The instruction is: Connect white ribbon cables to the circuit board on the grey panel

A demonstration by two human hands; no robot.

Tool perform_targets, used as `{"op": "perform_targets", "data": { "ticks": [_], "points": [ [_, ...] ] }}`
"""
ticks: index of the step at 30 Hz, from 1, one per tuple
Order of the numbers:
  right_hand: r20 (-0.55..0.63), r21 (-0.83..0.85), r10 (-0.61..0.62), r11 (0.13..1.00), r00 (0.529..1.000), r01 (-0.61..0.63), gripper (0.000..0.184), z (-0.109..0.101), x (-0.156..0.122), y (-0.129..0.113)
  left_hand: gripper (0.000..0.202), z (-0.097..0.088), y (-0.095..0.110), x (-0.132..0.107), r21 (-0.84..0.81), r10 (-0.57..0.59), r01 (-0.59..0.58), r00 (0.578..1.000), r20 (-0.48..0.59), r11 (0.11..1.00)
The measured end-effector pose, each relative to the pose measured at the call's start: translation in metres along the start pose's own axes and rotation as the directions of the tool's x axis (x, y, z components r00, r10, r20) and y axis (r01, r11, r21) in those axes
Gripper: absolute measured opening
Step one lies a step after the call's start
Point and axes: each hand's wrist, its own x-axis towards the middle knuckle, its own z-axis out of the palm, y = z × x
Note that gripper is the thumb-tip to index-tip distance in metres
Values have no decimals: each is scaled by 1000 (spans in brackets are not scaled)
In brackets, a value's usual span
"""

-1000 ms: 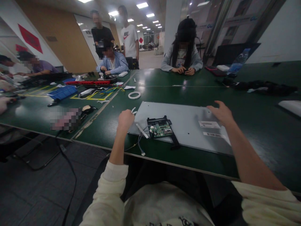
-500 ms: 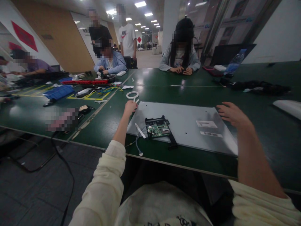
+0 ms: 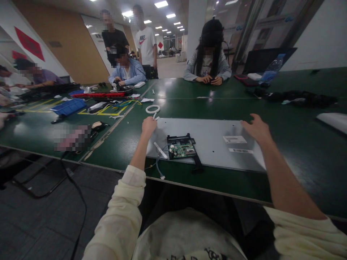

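Note:
A grey metal panel (image 3: 211,144) lies flat on the green table (image 3: 298,151) before me. A green circuit board (image 3: 181,148) in a black frame is mounted near its left front, with loose cables (image 3: 159,164) trailing off the edge. My left hand (image 3: 149,126) is closed at the panel's far left corner, next to small white strips; what it pinches is hidden. My right hand (image 3: 256,130) rests with fingers spread on the panel's far right edge, beside two white labels (image 3: 234,139).
A white tape ring (image 3: 152,108) lies just beyond the panel. To the left are a blue tray (image 3: 67,106), a red strip and yellow floor-style markings. Several people sit or stand across the table. A water bottle (image 3: 272,68) and dark cloth lie at the right.
My left hand reached forward from the panel's near-left side to its far left corner. My right hand lifted briefly, then settled back on the far right edge.

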Motion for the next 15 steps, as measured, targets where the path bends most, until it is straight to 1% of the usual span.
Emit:
{"op": "perform_targets", "data": {
  "ticks": [1, 2, 3, 4, 5, 6, 7, 9, 10, 12, 15],
  "points": [
    [-9, -8, -53, 999, 999, 53, 70, 1, -5, -7, 24, -1, 1, -2, 21, 3, -3, 1000, -1, 1000],
    [-6, -7, -132, 991, 991, 132, 71, 4, -10, -16, 25, -2, 2, -3, 41, 5, -5, 1000, -3, 999],
    [10, 7, -238, 971, 971, 238, 73, 7, -17, -25, 25, -3, 3, -4, 58, 6, -6, 1000, -4, 998],
    [41, 41, -352, 936, 935, 350, 74, 12, -25, -35, 26, -3, 4, -5, 71, 8, -7, 1000, -3, 997],
    [109, 99, -461, 887, 881, 452, 75, 17, -34, -45, 26, -3, 4, -6, 81, 10, -9, 1000, -2, 997],
    [179, 171, -558, 829, 810, 533, 77, 22, -43, -55, 27, -3, 4, -6, 88, 12, -12, 1000, -3, 996],
    [253, 246, -643, 765, 723, 595, 81, 29, -52, -64, 27, -3, 4, -6, 92, 16, -16, 1000, -4, 996],
    [354, 368, -738, 674, 574, 640, 90, 40, -70, -79, 27, -2, 2, -6, 94, 30, -29, 1000, -8, 995],
    [394, 400, -755, 654, 524, 642, 96, 45, -77, -85, 27, -2, 2, -5, 94, 36, -35, 999, -11, 995],
    [453, 442, -769, 633, 452, 636, 102, 52, -87, -93, 27, -1, 0, -4, 90, 47, -46, 999, -13, 995],
    [481, 498, -796, 593, 367, 633, 104, 55, -94, -98, 27, 0, -2, -2, 75, 55, -53, 998, -21, 996]
  ]
}}
